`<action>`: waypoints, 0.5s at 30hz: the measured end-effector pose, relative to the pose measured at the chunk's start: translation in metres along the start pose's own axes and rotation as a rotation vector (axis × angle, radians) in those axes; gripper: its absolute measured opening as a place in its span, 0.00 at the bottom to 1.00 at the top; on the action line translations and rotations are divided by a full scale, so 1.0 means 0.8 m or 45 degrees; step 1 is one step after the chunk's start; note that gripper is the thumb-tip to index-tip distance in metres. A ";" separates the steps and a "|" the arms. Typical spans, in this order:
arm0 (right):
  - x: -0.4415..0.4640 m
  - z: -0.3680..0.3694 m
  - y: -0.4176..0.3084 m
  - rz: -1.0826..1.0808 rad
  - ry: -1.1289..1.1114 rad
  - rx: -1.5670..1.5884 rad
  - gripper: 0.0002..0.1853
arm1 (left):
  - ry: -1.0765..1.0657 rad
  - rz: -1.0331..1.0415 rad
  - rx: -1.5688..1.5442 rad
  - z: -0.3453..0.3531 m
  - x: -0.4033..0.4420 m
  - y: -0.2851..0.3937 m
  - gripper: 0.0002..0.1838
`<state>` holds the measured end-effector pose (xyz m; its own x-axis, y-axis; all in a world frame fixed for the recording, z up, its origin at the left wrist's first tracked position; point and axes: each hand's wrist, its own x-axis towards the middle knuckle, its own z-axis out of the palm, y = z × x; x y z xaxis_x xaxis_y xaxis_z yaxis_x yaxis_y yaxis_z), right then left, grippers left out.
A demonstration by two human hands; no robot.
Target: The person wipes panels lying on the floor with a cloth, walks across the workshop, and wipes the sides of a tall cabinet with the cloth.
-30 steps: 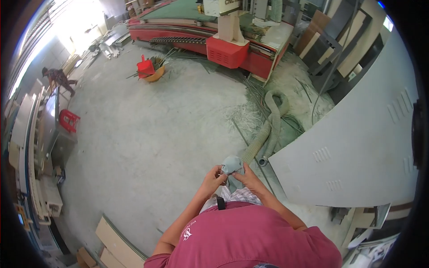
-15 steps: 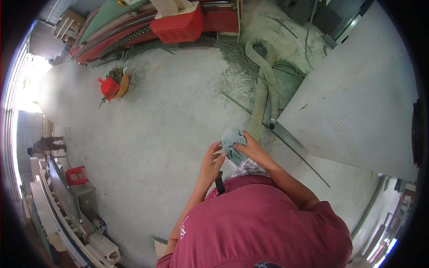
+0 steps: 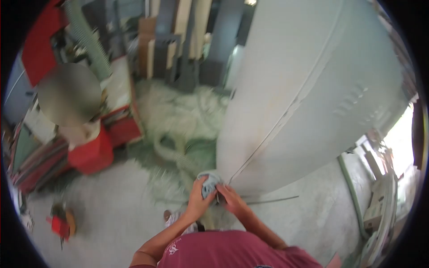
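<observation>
A crumpled grey-blue cloth [image 3: 209, 184] is held between both hands in front of the body. My left hand [image 3: 197, 199] is wrapped round the cloth's left side, its thumb near the top. On the other side my right hand [image 3: 230, 198] has its fingers closed on the cloth's right edge. Dark marks show on the cloth's surface. The lower corner of a large grey metal cabinet [image 3: 263, 147] is just beyond the right hand.
A ribbed hose [image 3: 172, 154] lies on the dusty floor ahead. The red machine [image 3: 91, 154] stands at the left, with a red dustpan [image 3: 60, 227] below it. Boards [image 3: 181, 35] lean at the back. A thin rod [image 3: 275, 199] lies right of the hands.
The view has swung right, so the cabinet fills more of it and the machine sits at the left. My left hand, apart from the cloth's body before, now grips it.
</observation>
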<state>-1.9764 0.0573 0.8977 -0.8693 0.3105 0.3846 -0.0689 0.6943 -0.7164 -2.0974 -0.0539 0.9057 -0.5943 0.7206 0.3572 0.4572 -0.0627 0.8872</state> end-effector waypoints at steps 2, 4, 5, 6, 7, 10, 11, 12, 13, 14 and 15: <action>-0.007 -0.010 0.050 -0.111 0.225 -0.086 0.26 | -0.101 -0.001 -0.281 0.026 0.063 0.003 0.27; 0.043 -0.064 -0.015 0.216 0.458 0.799 0.26 | -0.108 0.186 -0.529 0.041 0.143 0.042 0.26; 0.055 -0.074 -0.044 0.564 0.610 1.801 0.26 | -0.070 0.281 -0.494 0.045 0.187 0.064 0.26; 0.060 -0.082 -0.046 0.535 0.669 1.783 0.26 | -0.115 0.185 -0.813 0.047 0.240 0.096 0.26; 0.060 -0.078 -0.046 0.519 0.752 1.549 0.27 | -0.029 0.579 -0.710 0.035 0.293 0.126 0.25; 0.069 -0.078 -0.031 0.431 0.984 1.261 0.33 | 0.039 1.193 -0.831 0.006 0.442 0.281 0.22; 0.067 -0.071 -0.011 0.410 1.101 1.292 0.30 | 0.009 1.228 -1.037 0.008 0.477 0.333 0.22; 0.073 -0.061 -0.002 0.403 1.223 1.331 0.28 | 0.078 1.389 -1.066 0.007 0.514 0.384 0.20; 0.090 -0.057 -0.010 0.420 1.364 1.302 0.27 | 0.142 1.492 -1.039 0.014 0.543 0.430 0.20; 0.109 -0.048 -0.007 0.430 1.445 1.310 0.27 | 0.025 1.474 -0.487 0.017 0.590 0.459 0.19; 0.118 -0.038 -0.003 0.432 1.492 1.281 0.28 | 0.496 1.865 -0.938 0.019 0.568 0.490 0.18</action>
<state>-2.0430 0.1048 0.9534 -0.0991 0.9950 0.0093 -0.6551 -0.0582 -0.7533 -2.1780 0.2596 1.4114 -0.1474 -0.4269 0.8922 0.4157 -0.8453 -0.3357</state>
